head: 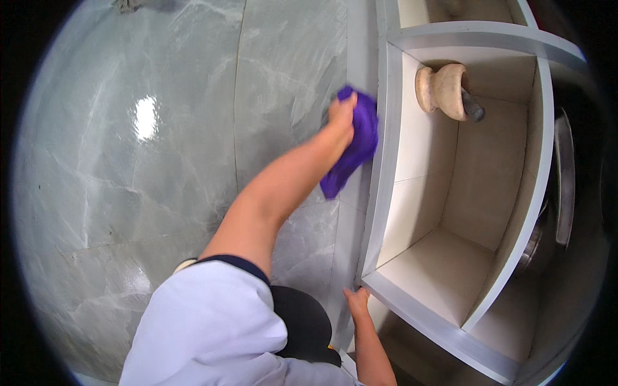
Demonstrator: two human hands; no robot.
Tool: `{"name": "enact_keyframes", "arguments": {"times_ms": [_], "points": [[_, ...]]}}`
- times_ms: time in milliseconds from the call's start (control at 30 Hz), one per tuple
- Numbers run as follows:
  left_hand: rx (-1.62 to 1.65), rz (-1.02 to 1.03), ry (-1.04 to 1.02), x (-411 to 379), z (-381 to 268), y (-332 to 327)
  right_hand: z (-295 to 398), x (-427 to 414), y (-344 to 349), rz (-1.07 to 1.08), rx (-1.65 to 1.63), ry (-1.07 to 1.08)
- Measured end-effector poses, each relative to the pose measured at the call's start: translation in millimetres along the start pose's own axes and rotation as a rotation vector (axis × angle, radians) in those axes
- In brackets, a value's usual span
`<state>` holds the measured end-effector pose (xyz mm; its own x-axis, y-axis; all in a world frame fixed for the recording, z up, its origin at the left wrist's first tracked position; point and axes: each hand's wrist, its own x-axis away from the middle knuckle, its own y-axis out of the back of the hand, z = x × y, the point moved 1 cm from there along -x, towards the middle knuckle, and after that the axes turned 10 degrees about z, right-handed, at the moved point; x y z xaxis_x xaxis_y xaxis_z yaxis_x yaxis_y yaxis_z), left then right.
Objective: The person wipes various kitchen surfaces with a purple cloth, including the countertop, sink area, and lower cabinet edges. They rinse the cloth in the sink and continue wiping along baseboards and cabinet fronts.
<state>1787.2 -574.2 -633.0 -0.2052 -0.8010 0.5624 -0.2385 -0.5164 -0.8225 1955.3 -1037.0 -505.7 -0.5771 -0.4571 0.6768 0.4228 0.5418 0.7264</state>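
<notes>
My left hand (342,115) grips a crumpled purple cloth (361,137), slightly blurred. The cloth lies against the grey plinth strip (355,202) at the foot of a built-in shelf unit, where the strip meets the grey marbled floor (178,159). My left forearm stretches across the floor to it. Lower in the view, my right hand (358,301) is closed around the shelf's grey frame (374,217) near a corner; some of its fingers are hidden behind the edge.
A beige stone mortar (446,91) with a dark pestle (473,106) stands in the tiled compartment. Steel vessels (565,178) occupy the darker shelf beyond the divider (543,144). My dark-clad knee (304,316) is close to the plinth. A brown object (126,5) shows at the top edge.
</notes>
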Motion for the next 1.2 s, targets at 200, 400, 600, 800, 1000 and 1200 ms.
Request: {"name": "enact_keyframes", "arguments": {"times_ms": [200,400,600,800,1000,1200], "points": [[-0.374,-0.067,-0.372,-28.1,-53.6,-60.7,49.8,16.9,25.5,0.095,0.249,-0.144],[-0.981,0.132,-0.412,64.3,53.1,26.9,228.5,10.2,109.8,-0.125,-0.262,0.318],[-0.438,0.292,0.252,160.8,97.5,73.4,329.1,-122.6,172.1,-0.667,0.259,0.787],[0.108,0.229,0.443,93.0,36.7,24.7,331.0,-131.2,167.6,-0.600,0.244,0.826],[-0.014,0.374,0.011,-101.0,-99.2,-106.6,338.6,-123.0,167.5,-0.591,0.254,0.786],[-0.422,0.387,-0.261,-180.6,-177.4,-185.0,340.7,-122.4,170.1,-0.563,0.252,0.751]]}}
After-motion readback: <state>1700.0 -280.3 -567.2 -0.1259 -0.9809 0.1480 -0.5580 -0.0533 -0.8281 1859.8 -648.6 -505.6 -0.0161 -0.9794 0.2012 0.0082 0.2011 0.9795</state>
